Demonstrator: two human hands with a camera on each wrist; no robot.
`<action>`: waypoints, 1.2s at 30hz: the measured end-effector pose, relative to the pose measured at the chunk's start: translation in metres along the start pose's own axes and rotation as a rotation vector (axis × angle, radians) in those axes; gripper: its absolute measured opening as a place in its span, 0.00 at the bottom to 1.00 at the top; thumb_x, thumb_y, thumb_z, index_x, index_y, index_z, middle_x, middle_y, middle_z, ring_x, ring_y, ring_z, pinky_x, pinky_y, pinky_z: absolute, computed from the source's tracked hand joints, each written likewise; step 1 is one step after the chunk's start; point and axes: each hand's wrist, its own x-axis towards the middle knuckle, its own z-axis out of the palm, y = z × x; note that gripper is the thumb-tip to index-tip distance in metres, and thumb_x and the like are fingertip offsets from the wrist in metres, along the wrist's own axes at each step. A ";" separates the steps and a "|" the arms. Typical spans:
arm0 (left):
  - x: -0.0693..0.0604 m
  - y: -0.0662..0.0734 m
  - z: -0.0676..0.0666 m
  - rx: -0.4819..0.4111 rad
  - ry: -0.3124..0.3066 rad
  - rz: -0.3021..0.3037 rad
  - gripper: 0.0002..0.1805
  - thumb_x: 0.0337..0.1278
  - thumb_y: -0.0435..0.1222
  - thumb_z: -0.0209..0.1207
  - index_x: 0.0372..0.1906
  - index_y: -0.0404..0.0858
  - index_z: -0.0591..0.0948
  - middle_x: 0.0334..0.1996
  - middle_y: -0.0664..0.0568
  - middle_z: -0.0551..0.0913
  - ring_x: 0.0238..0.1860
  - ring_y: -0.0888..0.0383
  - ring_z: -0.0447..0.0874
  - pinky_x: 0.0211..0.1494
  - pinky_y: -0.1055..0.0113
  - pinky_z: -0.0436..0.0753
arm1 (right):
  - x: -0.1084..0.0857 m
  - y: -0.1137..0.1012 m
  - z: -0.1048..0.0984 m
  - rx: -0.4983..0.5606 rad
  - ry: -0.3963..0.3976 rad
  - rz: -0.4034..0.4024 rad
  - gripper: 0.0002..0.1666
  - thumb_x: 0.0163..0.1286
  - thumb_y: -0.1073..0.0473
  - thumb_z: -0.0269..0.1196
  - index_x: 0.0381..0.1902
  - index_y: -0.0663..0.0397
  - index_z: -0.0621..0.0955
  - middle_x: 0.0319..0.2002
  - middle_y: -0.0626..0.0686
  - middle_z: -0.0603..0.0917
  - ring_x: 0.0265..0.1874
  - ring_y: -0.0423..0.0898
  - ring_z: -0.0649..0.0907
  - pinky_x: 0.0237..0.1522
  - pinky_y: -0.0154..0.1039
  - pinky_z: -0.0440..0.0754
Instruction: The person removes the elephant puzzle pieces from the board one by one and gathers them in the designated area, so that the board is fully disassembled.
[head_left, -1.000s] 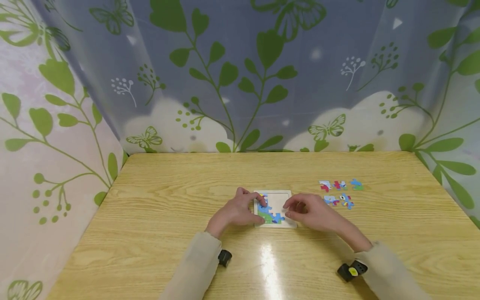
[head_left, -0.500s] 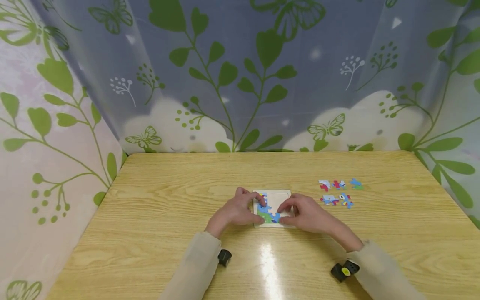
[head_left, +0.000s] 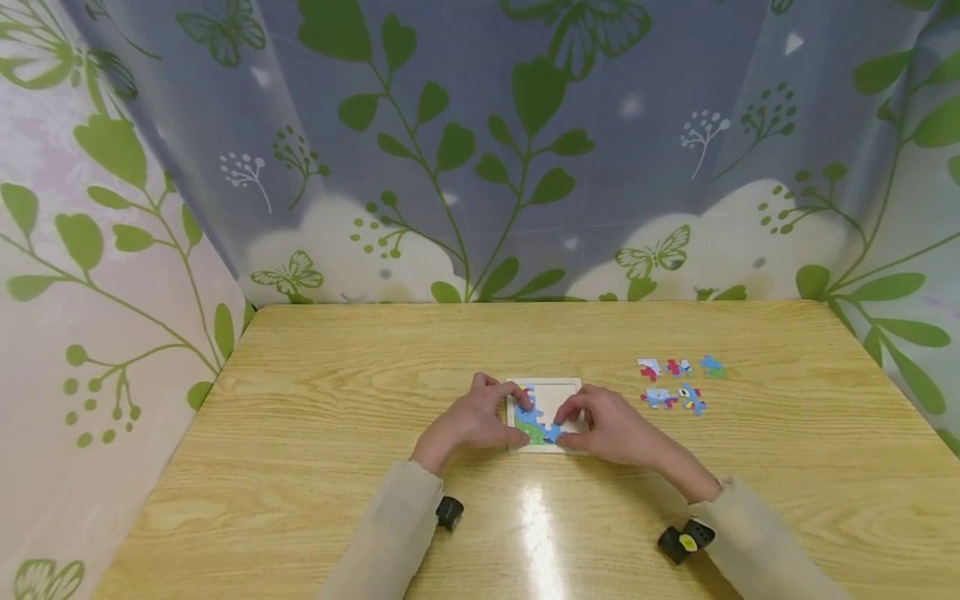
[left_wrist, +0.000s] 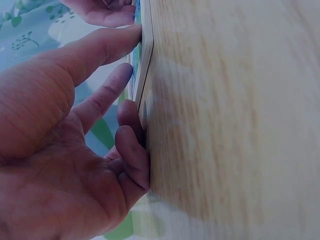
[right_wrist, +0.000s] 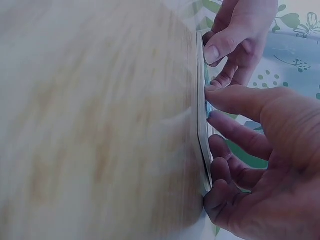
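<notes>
In the head view a small pale puzzle tray point(head_left: 558, 387) lies on the table. Joined puzzle pieces point(head_left: 531, 429), blue and green, fill its left side and lower part; its upper right shows bare board. My left hand point(head_left: 472, 417) rests at the tray's left, with thumb and index fingertips pressing on the pieces. In the left wrist view, its other fingers curl beside the tray edge point(left_wrist: 145, 60). With thumb and index finger my right hand point(head_left: 618, 429) pinches a blue puzzle piece point(head_left: 552, 432) at the bottom of the picture, its right part hidden by the fingers.
Several loose puzzle pieces lie right of the tray in two rows, among them a blue-green piece point(head_left: 712, 367) and one with an eye point(head_left: 692, 398). The wooden table point(head_left: 337, 350) ends at a patterned curtain point(head_left: 450, 167).
My right hand has moved left and taken hold of the blue piece at the bottom, which sits slightly further left. My left hand has stayed in place.
</notes>
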 end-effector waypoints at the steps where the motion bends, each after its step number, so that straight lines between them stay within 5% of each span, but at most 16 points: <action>1: 0.000 0.000 0.000 0.001 0.000 0.001 0.18 0.56 0.44 0.71 0.50 0.55 0.80 0.61 0.46 0.63 0.40 0.53 0.72 0.43 0.58 0.71 | 0.000 0.000 0.000 -0.001 -0.001 0.005 0.10 0.61 0.57 0.74 0.39 0.50 0.87 0.35 0.49 0.81 0.27 0.38 0.71 0.32 0.33 0.69; 23: 0.001 0.001 0.002 -0.014 0.005 -0.007 0.17 0.55 0.43 0.72 0.49 0.55 0.80 0.60 0.45 0.63 0.41 0.52 0.73 0.43 0.58 0.72 | 0.001 0.001 0.000 0.055 -0.030 0.040 0.11 0.61 0.57 0.74 0.41 0.51 0.87 0.37 0.50 0.82 0.25 0.39 0.72 0.33 0.34 0.71; 36: 0.001 0.003 0.002 -0.006 0.007 -0.036 0.18 0.54 0.43 0.72 0.49 0.55 0.80 0.62 0.45 0.63 0.40 0.52 0.75 0.42 0.59 0.72 | 0.005 -0.004 0.003 0.027 -0.040 0.060 0.11 0.60 0.56 0.75 0.39 0.51 0.85 0.38 0.49 0.80 0.35 0.44 0.72 0.38 0.35 0.67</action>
